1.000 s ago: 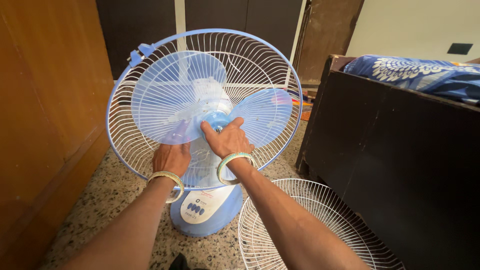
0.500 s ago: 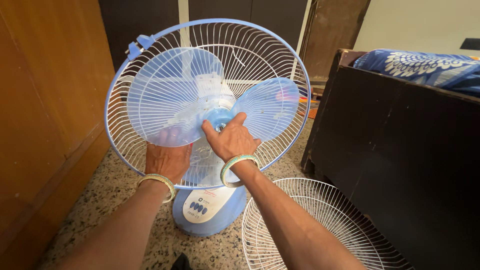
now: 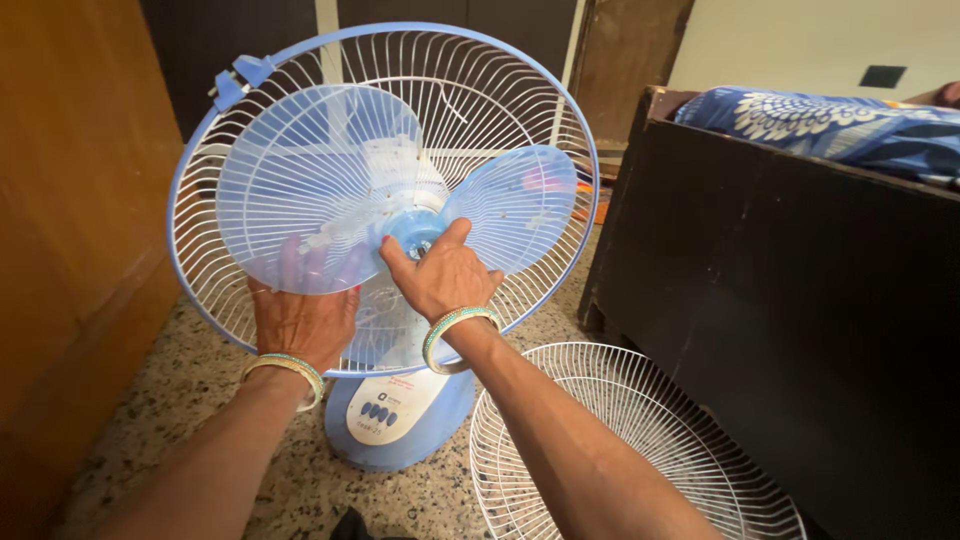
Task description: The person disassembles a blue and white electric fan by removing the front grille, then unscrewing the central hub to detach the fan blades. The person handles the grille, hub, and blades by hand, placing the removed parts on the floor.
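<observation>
A light blue table fan (image 3: 400, 415) stands on the floor with its front grille off. My right hand (image 3: 440, 275) pinches the small blue cap (image 3: 412, 237) at the hub of the translucent blue blades (image 3: 320, 185). My left hand (image 3: 300, 310) grips the lower left blade, fingers behind it. The white rear wire guard (image 3: 480, 90) with a blue rim surrounds the blades. Both wrists wear bangles.
The removed white front grille (image 3: 620, 440) lies on the speckled floor to the right of the fan base. A dark wooden bed frame (image 3: 780, 270) with a blue patterned cover (image 3: 830, 125) stands at the right. An orange-brown wooden panel (image 3: 70, 220) lines the left.
The view has shifted so the fan sits further left and nearer. My left hand has slid up along the blade; my right hand stays on the hub cap.
</observation>
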